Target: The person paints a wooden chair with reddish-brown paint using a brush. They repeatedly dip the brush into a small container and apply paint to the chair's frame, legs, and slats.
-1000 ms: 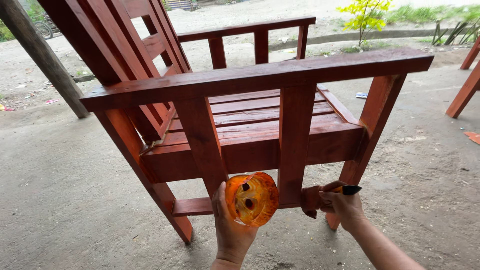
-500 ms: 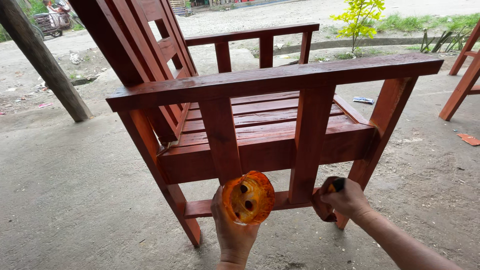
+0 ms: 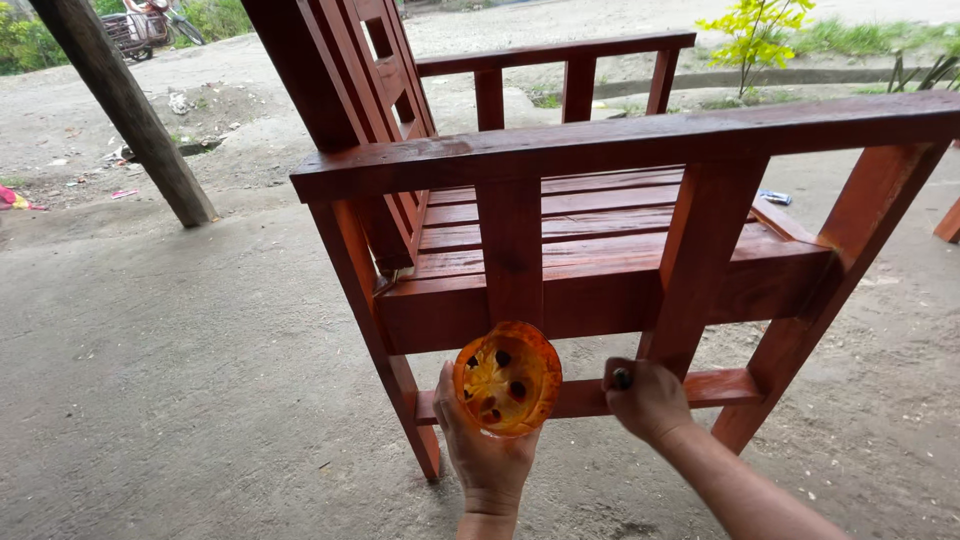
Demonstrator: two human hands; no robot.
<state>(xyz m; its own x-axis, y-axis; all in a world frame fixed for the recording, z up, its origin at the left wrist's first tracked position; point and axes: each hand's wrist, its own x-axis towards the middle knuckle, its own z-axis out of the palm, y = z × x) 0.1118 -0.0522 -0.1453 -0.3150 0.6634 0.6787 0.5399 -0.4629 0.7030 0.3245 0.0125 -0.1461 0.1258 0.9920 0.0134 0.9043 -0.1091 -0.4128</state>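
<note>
Concrete yard: one chair [image 3: 600, 230], one cup [image 3: 507, 378], two hands.

Glossy red-brown slatted wooden chair [image 3: 600, 240]; translucent orange round plastic cup [image 3: 507, 378] with dark spots inside; mottled grey concrete floor [image 3: 180, 380]

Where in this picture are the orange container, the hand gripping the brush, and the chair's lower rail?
orange container [image 3: 507, 378]: head view, on its stained inside.
right hand [image 3: 648, 400]: head view, on the back of the fist closed around a dark brush handle.
lower rail [image 3: 580, 397]: head view, on the bare stretch between both hands.
</note>
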